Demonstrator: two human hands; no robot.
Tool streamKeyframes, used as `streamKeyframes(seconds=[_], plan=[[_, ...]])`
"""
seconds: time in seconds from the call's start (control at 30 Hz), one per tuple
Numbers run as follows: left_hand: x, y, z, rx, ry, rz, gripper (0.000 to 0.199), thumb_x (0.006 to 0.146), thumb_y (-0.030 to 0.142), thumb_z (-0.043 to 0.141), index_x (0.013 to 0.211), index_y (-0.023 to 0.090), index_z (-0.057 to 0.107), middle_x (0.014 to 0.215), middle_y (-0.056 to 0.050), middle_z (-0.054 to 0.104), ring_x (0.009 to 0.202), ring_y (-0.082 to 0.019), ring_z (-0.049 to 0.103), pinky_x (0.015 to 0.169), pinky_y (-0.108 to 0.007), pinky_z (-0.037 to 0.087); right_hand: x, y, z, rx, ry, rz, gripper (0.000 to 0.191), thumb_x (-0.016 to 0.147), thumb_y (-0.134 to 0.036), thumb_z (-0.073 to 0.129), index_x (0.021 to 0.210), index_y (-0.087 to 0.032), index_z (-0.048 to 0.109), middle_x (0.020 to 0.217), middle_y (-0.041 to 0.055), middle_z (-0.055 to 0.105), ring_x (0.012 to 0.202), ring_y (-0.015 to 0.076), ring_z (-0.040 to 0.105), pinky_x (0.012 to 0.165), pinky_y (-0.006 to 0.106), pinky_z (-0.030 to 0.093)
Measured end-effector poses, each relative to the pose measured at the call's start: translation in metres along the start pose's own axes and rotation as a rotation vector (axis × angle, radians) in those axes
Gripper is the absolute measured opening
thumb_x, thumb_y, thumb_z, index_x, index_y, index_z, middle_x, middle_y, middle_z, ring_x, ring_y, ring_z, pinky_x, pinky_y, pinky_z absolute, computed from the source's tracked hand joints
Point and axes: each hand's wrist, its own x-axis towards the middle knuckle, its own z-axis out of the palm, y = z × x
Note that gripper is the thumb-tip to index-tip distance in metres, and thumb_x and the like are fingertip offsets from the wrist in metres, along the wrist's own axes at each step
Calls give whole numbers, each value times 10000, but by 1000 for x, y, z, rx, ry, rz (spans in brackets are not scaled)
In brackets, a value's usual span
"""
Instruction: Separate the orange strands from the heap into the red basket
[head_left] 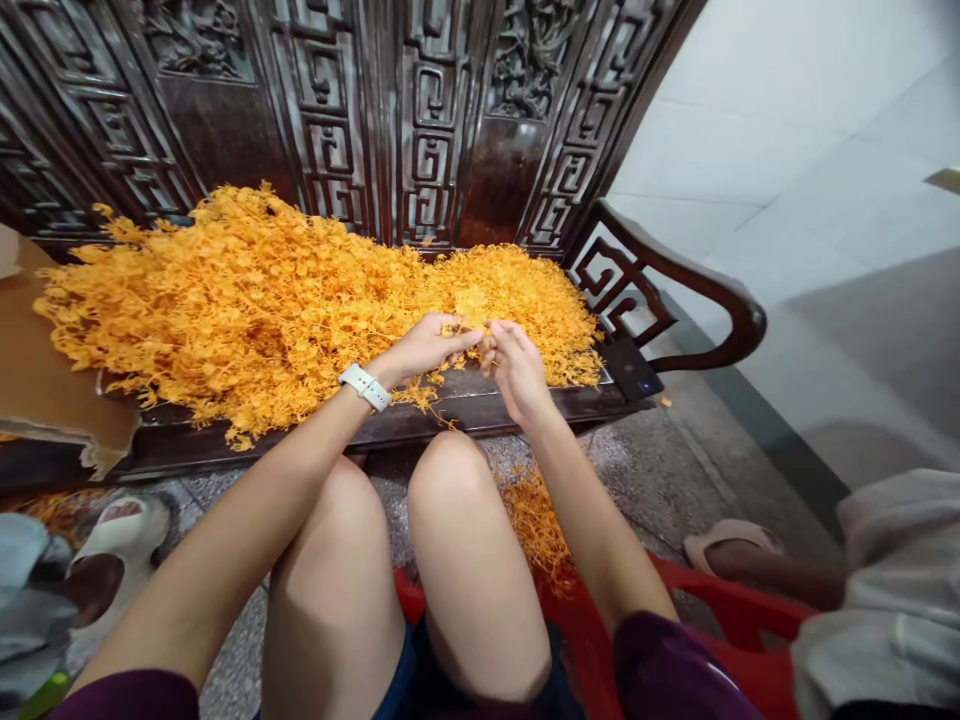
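Note:
In the head view, an orange plastic-looking flower sprig (471,305) sits at the fingertips of both hands, just above the edge of the bench. My left hand (426,348), with a pale watch strap on its wrist, pinches the sprig from the left. From the right, the fingers of my right hand (517,368) are bent closed at its lower end; their exact grip is partly hidden. Behind and around the hands spreads a large heap of similar orange sprigs (247,310). A few loose pieces lie below my left hand at the bench's front.
The dark carved wooden bench (390,428) has a curved armrest (731,345) at right, with a black phone-like object (631,368) beside it. Torn cardboard (60,370) covers the left end. Orange stems (536,520) lie below. People sit close on both sides; a red stool (735,600) shows.

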Motion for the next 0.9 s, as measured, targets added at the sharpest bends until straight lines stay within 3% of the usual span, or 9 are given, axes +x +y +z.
streamKeyframes(seconds=[0.13, 0.27, 0.43, 0.5, 0.57, 0.67, 0.73, 0.83, 0.9], plan=[[-1, 3, 2, 50, -41, 6, 196, 921, 333, 725, 808, 202, 632, 630, 28, 560, 534, -96, 465, 525, -256, 309, 9, 0, -2, -193, -21, -189, 342, 839, -501, 835, 900, -239, 624, 748, -34, 590, 587, 103, 478, 554, 264, 381], [-1, 9, 11, 62, 17, 73, 470, 967, 495, 672, 630, 221, 493, 543, 49, 395, 506, -95, 322, 514, -280, 231, 12, 3, -13, -351, -54, -344, 329, 937, -502, 752, 834, -246, 573, 726, -21, 557, 629, 136, 463, 595, 295, 375], [10, 6, 17, 31, 92, 80, 579, 883, 666, 741, 612, 217, 496, 537, 58, 348, 512, -89, 268, 512, -286, 186, -32, -1, -6, -622, -40, -612, 189, 1037, -309, 625, 865, -245, 577, 788, 1, 554, 714, 171, 493, 706, 339, 391], [16, -1, 9, -42, 231, 13, 522, 933, 644, 697, 677, 222, 526, 535, 74, 315, 499, -89, 243, 505, -281, 180, -64, -11, 3, -665, -313, -669, 138, 1033, -196, 576, 902, -237, 591, 858, 22, 618, 792, 181, 561, 757, 343, 434], [19, -10, -2, -96, 364, -51, 463, 949, 610, 698, 736, 232, 538, 540, 94, 264, 489, -88, 201, 502, -280, 169, -91, -24, 11, -647, -830, -638, 134, 1015, -134, 577, 927, -225, 620, 910, 41, 684, 875, 189, 629, 809, 339, 487], [16, -17, -13, -89, 323, -105, 403, 940, 584, 725, 791, 231, 598, 535, 103, 243, 482, -87, 177, 506, -292, 149, -102, -40, 12, -384, -1306, -463, 106, 1022, -157, 646, 950, -219, 692, 929, 58, 759, 888, 182, 707, 832, 311, 551], [13, -15, -11, -47, 280, -86, 365, 958, 551, 710, 809, 226, 638, 524, 95, 265, 476, -89, 197, 513, -297, 146, -84, -45, 4, -94, -963, -358, 63, 997, -271, 723, 942, -240, 717, 886, 41, 756, 788, 164, 699, 751, 293, 566], [10, -5, 1, 30, 278, -37, 299, 986, 466, 685, 815, 224, 645, 533, 78, 334, 486, -92, 257, 527, -291, 176, -40, -39, -13, 292, -104, -103, 189, 929, -410, 765, 895, -252, 666, 815, 2, 680, 661, 117, 592, 622, 251, 523], [10, 0, 9, 112, 255, -13, 245, 980, 428, 695, 864, 215, 665, 571, 62, 412, 510, -95, 310, 540, -286, 213, -19, -29, -21, 377, 142, 74, 198, 871, -345, 776, 852, -234, 613, 746, -20, 612, 601, 94, 526, 564, 226, 475]])
